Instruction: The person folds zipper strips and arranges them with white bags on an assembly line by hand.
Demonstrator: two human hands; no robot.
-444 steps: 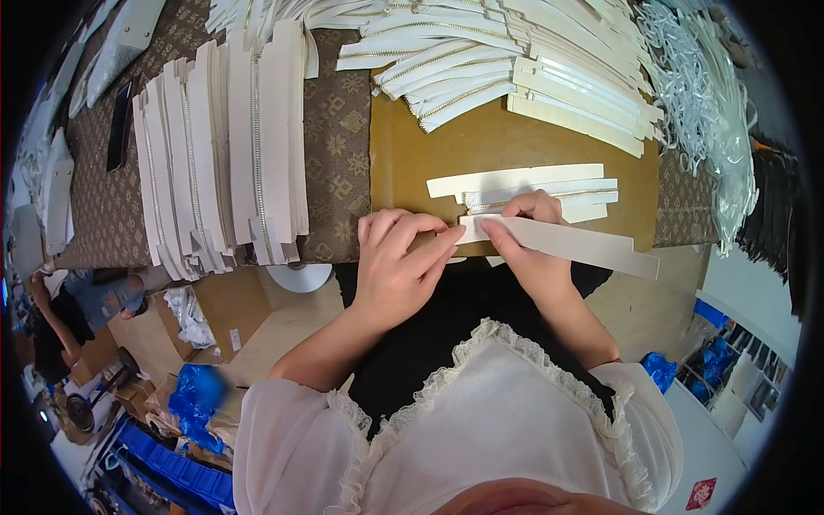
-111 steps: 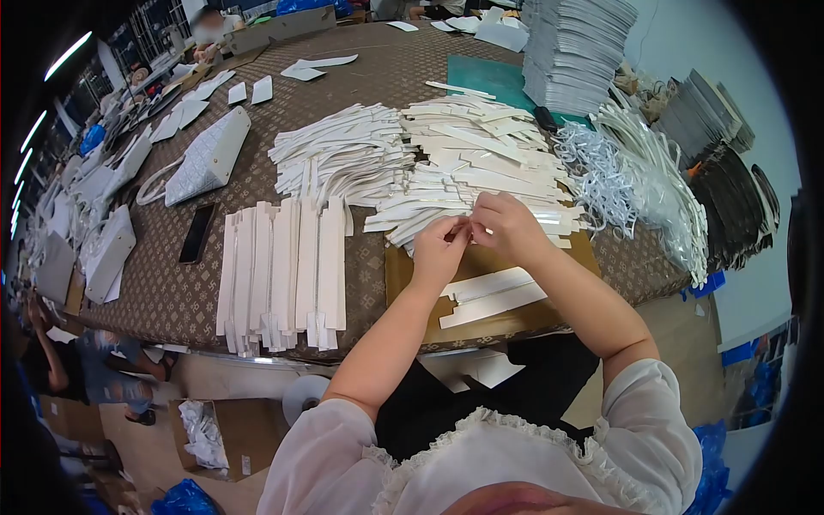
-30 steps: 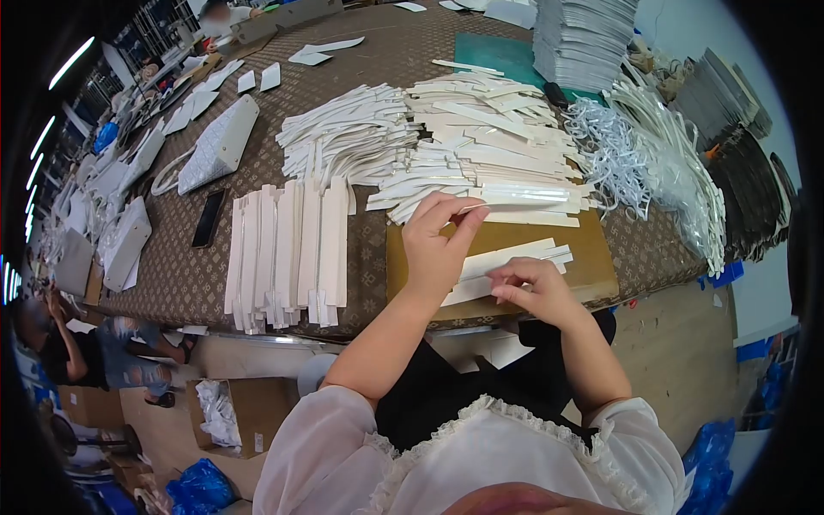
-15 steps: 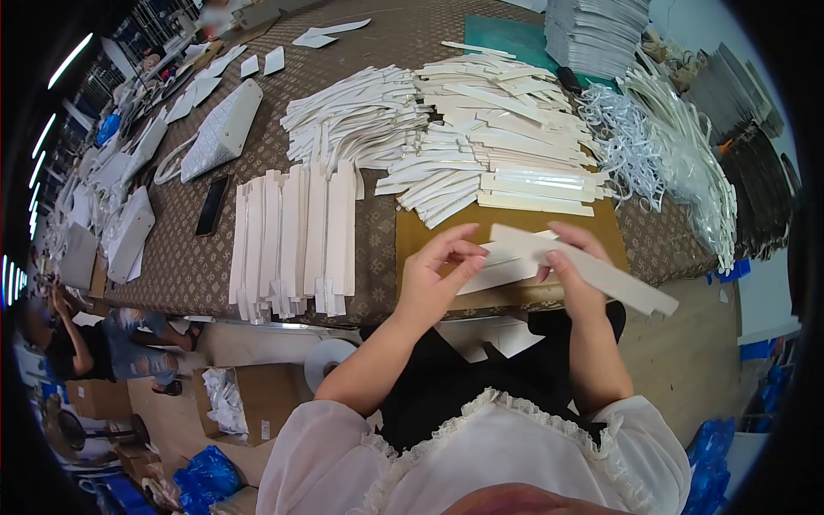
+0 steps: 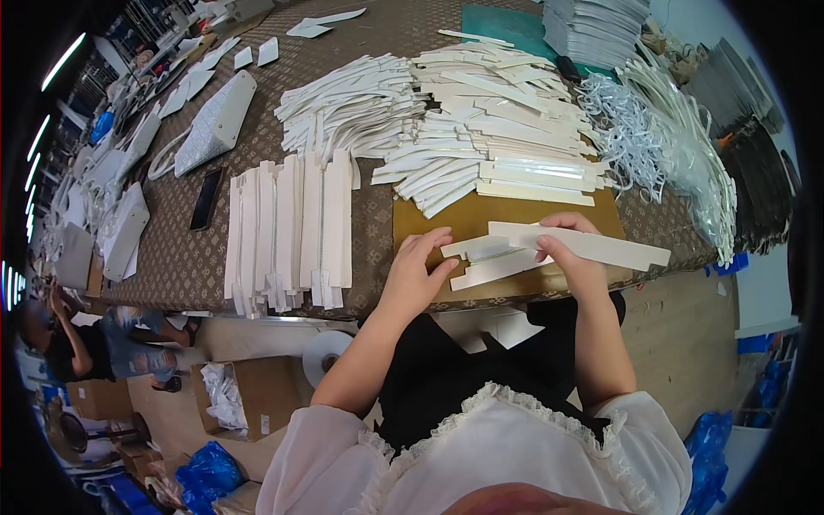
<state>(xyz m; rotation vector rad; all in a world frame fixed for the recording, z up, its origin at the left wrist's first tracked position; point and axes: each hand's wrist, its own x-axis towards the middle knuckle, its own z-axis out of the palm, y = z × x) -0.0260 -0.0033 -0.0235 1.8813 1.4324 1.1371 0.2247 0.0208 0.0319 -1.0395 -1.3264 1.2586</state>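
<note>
Right hand: thumb and fingers pinch a pale strip near its middle, a hold that appears to balance the two free ends.
Left hand: apart from the right, thumb and fingers parted and holding nothing that shows, beside the near-left end of a zip piece; whether fingertips touch it, one cannot tell.
Pale strip: held with its broad face up, slanting down toward the right, its left end above the zip piece; contact between the two is unclear.
Zip piece: lies below the hands, a zip between two pale lengths, probably kept close to the worker's lap for easy handling.
Brown board: sits under the zip piece at the table's edge, likely as a smooth surface over the patterned cloth.
Strip heap: spreads just beyond the board, seemingly left within arm's reach.
Zip heap: white zips fan out beside it, to the left.
Lined-up row: zip pieces lie side by side, ends toward the worker, perhaps to keep them in order.
Phone: rests left of the row, out of the working space.
White cords: tangle at the right of the strip heap.
</note>
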